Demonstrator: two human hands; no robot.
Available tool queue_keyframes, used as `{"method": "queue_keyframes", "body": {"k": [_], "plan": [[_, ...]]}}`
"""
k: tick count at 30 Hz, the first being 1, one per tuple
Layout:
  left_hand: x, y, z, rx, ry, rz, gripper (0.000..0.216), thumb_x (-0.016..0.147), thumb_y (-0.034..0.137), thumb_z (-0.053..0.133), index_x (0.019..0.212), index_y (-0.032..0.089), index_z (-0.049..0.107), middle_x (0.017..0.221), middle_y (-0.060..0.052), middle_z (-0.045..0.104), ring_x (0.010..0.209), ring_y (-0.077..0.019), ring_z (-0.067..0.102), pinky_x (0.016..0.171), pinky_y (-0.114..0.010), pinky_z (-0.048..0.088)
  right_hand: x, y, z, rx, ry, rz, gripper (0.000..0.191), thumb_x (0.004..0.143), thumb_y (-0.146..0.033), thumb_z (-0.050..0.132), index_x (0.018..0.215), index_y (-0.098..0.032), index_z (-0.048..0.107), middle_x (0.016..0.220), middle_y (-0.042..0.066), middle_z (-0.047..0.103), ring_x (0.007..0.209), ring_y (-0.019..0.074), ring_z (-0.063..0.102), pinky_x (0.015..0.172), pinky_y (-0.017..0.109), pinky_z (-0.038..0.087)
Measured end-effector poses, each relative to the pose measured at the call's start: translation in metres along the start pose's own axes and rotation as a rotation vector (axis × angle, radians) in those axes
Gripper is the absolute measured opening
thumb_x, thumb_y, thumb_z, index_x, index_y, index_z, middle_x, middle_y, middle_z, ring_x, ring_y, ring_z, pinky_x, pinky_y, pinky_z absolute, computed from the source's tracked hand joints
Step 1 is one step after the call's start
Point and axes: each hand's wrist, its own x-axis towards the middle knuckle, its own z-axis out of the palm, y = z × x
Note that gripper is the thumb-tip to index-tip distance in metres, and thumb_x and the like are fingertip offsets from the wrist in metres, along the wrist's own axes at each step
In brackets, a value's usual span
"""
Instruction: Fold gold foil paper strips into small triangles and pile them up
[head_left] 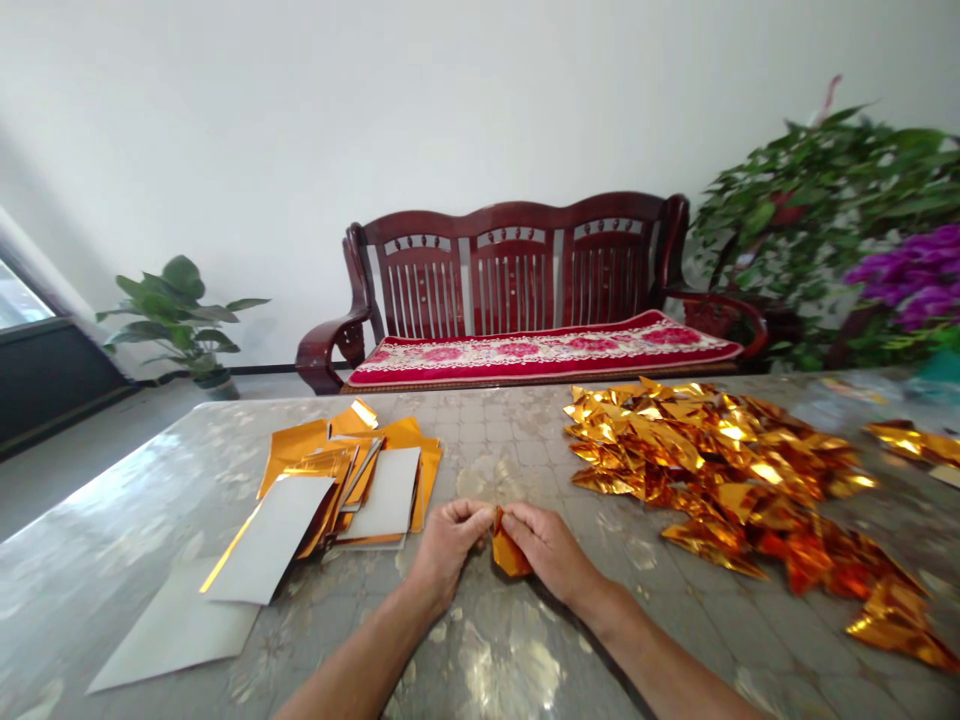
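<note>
My left hand [448,545] and my right hand [547,550] meet at the middle of the table, pinching a small piece of folded gold foil paper [510,548] between their fingertips. Its lower part hangs below my fingers, and its upper part is hidden. To the left of my left hand lies a loose stack of gold foil sheets [360,480], some turned to show a white back. A large heap of folded gold foil pieces [720,470] spreads to the right of my right hand, not touching it.
The table has a glossy, patterned cover [495,660]. A few more gold pieces [915,442] lie at its far right. Beyond the far edge stand a dark wooden bench with a red cushion [517,280], potted plants [180,315], and purple flowers [911,275].
</note>
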Motion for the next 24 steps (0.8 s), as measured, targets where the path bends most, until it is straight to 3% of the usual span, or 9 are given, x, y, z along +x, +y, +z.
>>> {"method": "queue_keyframes", "body": {"k": [14,19,24], "plan": [[-0.004,0.001,0.002,0.373,0.121,0.189,0.020,0.070,0.034,0.068,0.067,0.014,0.071,0.066,-0.003,0.068,0.064,-0.0149,0.059,0.063,-0.025,0.044,-0.008,-0.014,0.002,-0.413,0.134,-0.070,0.034,0.097,-0.030,0.038,0.069,-0.020,0.054,0.066,0.001,0.060,0.063,0.0141,0.053,0.061,0.025,0.031],[-0.007,0.002,0.004,0.448,0.163,0.237,0.020,0.073,0.034,0.065,0.065,0.015,0.068,0.064,-0.002,0.066,0.063,-0.0147,0.058,0.061,-0.024,0.043,-0.009,-0.017,0.003,-0.387,0.114,-0.078,0.035,0.099,-0.031,0.037,0.072,-0.020,0.057,0.071,0.002,0.065,0.065,0.0148,0.056,0.062,0.025,0.033],[-0.008,0.004,0.005,0.415,0.236,0.265,0.019,0.073,0.033,0.066,0.066,0.016,0.066,0.063,-0.001,0.064,0.062,-0.0138,0.057,0.061,-0.023,0.043,-0.008,-0.016,0.004,-0.306,0.156,-0.049,0.025,0.095,-0.034,0.048,0.083,-0.022,0.066,0.077,0.002,0.069,0.072,0.0169,0.061,0.065,0.026,0.036]]}}
